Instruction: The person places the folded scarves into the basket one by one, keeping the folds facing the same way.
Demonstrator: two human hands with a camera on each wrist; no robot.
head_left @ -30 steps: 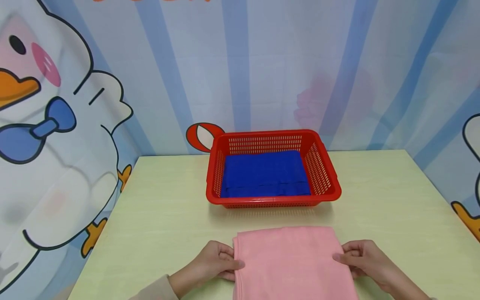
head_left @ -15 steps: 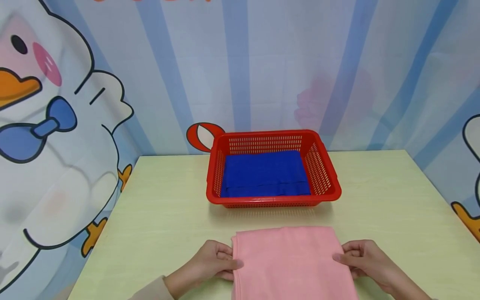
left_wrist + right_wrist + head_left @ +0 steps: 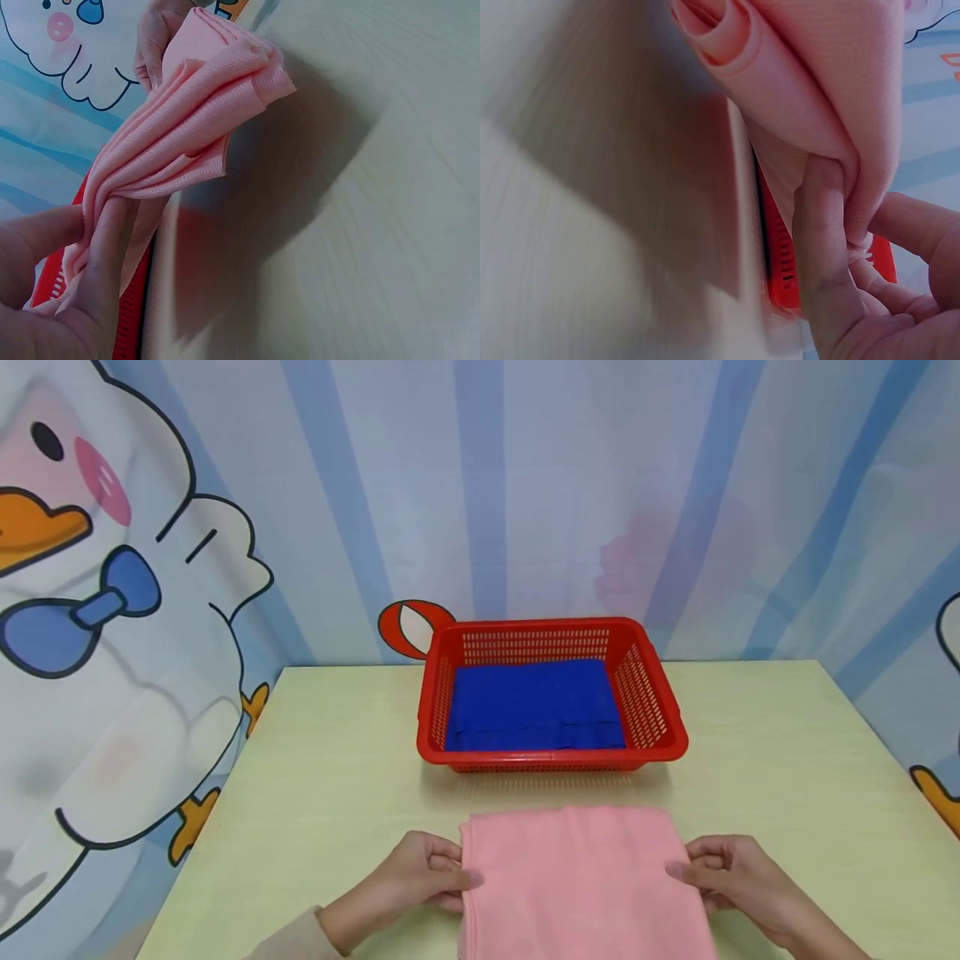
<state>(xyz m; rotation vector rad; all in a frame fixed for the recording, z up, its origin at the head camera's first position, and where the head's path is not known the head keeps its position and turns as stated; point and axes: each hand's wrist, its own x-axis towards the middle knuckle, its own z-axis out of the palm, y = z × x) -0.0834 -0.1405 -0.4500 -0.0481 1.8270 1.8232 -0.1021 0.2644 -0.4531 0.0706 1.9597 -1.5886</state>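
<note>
A folded pink cloth (image 3: 585,885) lies between my two hands at the bottom of the head view. My left hand (image 3: 412,872) pinches its left edge, thumb on top and fingers beneath. On the opposite edge, my right hand (image 3: 738,877) pinches it the same way. Stacked layers of the cloth (image 3: 172,112) show in the left wrist view, raised above the tabletop with a shadow below. The right wrist view shows a rounded fold of the cloth (image 3: 832,82) between thumb and fingers. The cloth's near edge is cut off in the head view.
Just beyond the cloth stands a red plastic basket (image 3: 551,760) with a folded blue cloth (image 3: 532,697) inside. Both are on a pale yellow-green table (image 3: 337,760). A printed curtain (image 3: 555,485) with a cartoon duck hangs along the back and sides.
My left hand has shifted slightly left with the cloth's left edge. Both hands keep their pinch. The head view has turned a little, so the basket and backdrop appear slightly further right.
</note>
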